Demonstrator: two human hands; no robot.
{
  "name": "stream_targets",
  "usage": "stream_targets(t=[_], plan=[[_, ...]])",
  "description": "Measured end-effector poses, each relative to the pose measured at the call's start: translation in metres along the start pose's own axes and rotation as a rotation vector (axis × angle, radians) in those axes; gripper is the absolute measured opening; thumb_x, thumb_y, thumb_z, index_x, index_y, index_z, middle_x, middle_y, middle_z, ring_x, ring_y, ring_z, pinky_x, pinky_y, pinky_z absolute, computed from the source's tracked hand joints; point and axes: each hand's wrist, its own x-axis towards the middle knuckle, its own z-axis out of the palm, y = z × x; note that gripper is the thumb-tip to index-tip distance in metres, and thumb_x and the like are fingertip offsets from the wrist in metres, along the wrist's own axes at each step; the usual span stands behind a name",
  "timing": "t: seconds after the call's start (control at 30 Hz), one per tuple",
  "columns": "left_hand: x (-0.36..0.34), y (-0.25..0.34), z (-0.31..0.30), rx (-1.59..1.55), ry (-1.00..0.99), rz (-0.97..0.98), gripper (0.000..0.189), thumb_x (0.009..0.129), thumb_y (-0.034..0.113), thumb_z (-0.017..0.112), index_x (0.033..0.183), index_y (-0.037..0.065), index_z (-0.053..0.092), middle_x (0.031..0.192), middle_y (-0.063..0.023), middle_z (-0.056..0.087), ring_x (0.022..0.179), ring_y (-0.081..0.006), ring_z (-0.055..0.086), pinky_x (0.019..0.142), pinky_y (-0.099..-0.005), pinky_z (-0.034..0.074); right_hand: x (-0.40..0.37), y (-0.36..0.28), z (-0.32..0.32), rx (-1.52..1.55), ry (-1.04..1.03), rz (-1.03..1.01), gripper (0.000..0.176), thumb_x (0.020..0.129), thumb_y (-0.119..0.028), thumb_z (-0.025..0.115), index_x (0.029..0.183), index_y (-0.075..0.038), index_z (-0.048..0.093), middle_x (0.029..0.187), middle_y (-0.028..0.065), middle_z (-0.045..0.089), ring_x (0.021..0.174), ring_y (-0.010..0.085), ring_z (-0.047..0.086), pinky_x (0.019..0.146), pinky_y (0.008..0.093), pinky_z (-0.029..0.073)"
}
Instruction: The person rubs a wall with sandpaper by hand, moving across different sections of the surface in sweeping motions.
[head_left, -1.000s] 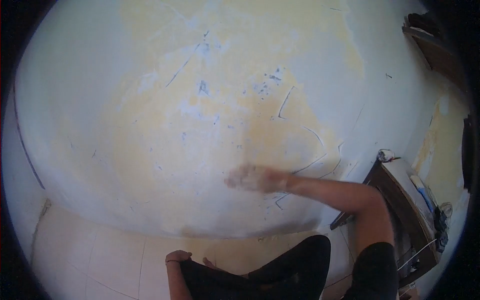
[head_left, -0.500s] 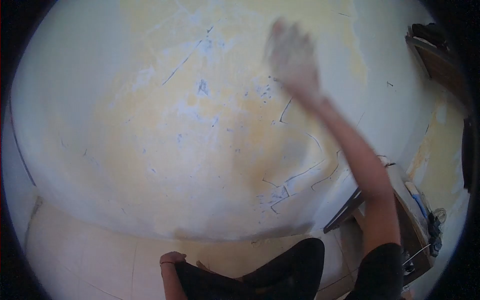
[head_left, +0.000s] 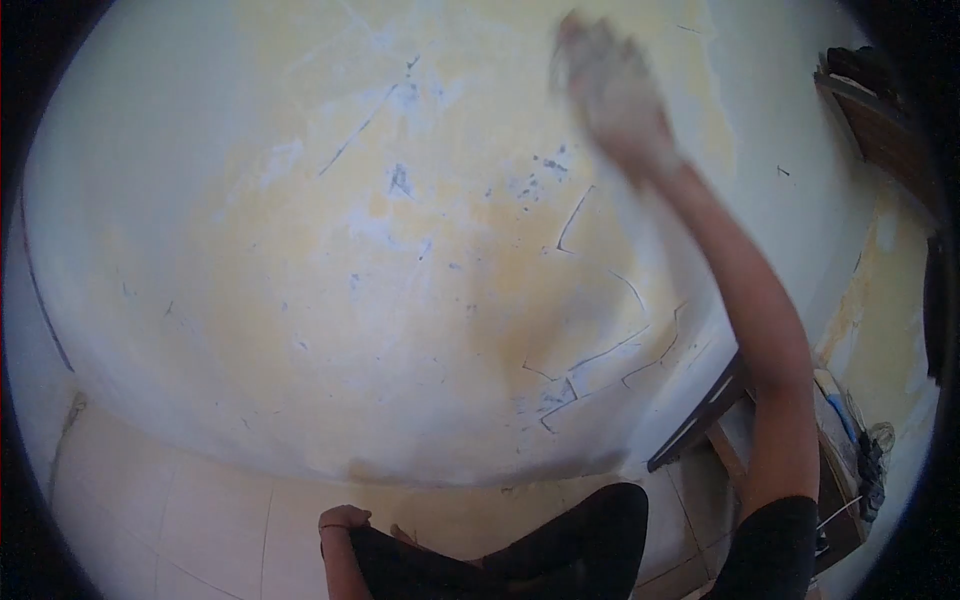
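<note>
My right hand (head_left: pixel 615 95) is raised high against the patchy yellow and white wall (head_left: pixel 400 300). Motion blurs its fingers, so whether anything is under the palm is not visible. To its left and below, dark cracks and blue-grey flaked spots mark the wall surface. Low in the view, my left hand (head_left: pixel 345 517) rests at my knee with its fingers curled in. No object shows in it, and a thin red band circles its wrist.
A wooden piece of furniture (head_left: pixel 735 440) stands at lower right, with a blue-handled tool (head_left: pixel 840 405) and a dark bundle (head_left: pixel 872 470) on it. A brown shelf (head_left: pixel 880 135) juts out at upper right. Pale floor tiles (head_left: pixel 210 520) run along the wall's foot.
My right hand has moved up and slightly right across the wall, its forearm shifting right with it. My left hand stays at the knee.
</note>
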Motion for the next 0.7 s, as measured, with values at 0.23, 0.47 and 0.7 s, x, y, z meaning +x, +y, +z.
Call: stream_targets(t=[0.23,0.47,0.7], plan=[[0.022,-0.016,0.010,-0.123,-0.054,-0.032,0.041,0.085,0.045,0.045,0.108,0.021,0.071,0.123,-0.0109,0.061,0.114,-0.0284,0.057,0.097,-0.0407,0.043,0.000,-0.053,-0.010,0.053,0.001,0.085,0.058,0.088,-0.016,0.043,0.139,0.008,0.031,0.142,0.0211,0.037,0.130,0.0396,0.037,0.104,0.0562,0.029],[0.036,-0.029,0.024,-0.082,-0.049,0.078,0.041,0.089,0.047,0.043,0.108,0.022,0.070,0.123,-0.0081,0.061,0.116,-0.0271,0.055,0.097,-0.0431,0.043,-0.220,-0.271,-0.066,1.178,-0.264,-0.564,0.052,0.093,-0.020,0.043,0.143,-0.009,0.033,0.141,0.0109,0.042,0.132,0.0249,0.038,0.111,0.0405,0.030],[0.011,-0.013,0.002,-0.102,-0.083,0.062,0.042,0.087,0.045,0.046,0.107,0.016,0.070,0.123,-0.0137,0.060,0.116,-0.0310,0.055,0.097,-0.0422,0.043,-0.051,-0.072,-0.021,0.462,0.006,-0.305,0.057,0.090,-0.024,0.047,0.141,-0.004,0.032,0.138,0.0148,0.043,0.128,0.0345,0.041,0.106,0.0534,0.032]])
